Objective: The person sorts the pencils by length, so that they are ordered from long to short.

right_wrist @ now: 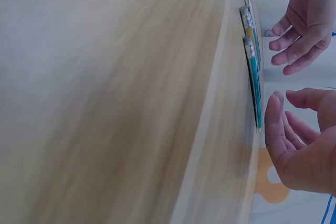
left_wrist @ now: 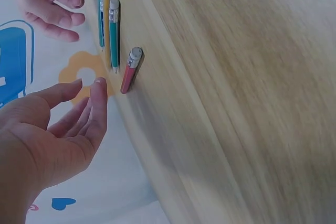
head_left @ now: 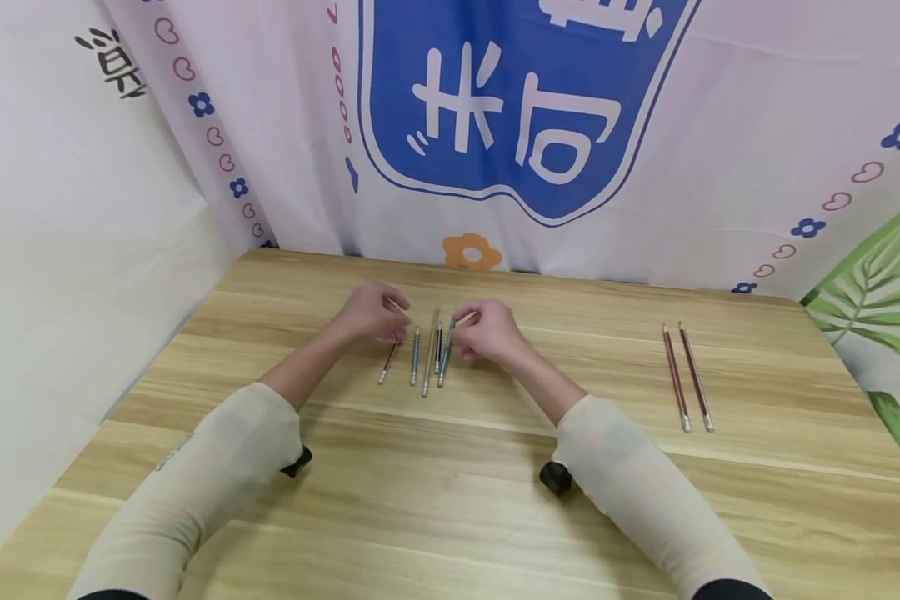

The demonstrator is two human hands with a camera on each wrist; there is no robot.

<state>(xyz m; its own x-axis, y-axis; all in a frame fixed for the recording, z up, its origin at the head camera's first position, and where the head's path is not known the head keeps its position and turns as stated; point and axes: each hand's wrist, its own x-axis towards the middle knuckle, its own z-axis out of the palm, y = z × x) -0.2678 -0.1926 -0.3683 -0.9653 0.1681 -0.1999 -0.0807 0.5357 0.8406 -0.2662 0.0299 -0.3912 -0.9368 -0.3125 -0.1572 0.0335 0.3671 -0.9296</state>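
Observation:
Several pencils lie in a loose row on the wooden table, eraser ends toward the person. From left to right in the head view come a short red pencil (head_left: 388, 361), a teal pencil (head_left: 415, 357), a long yellow pencil (head_left: 429, 358), a dark pencil (head_left: 438, 348) and a blue-green pencil (head_left: 447, 352). My left hand (head_left: 373, 312) hovers by the red pencil's far end, fingers loosely bent and nothing held. To the right of the row, my right hand (head_left: 487, 332) is nearest the blue-green pencil (right_wrist: 253, 74), its thumb and fingers apart in the right wrist view.
Two long dark red pencils (head_left: 686, 375) lie side by side on the right of the table (head_left: 450, 500). Behind the table's far edge hangs a printed white curtain (head_left: 285, 125). A white wall covering (head_left: 67, 250) borders the left side.

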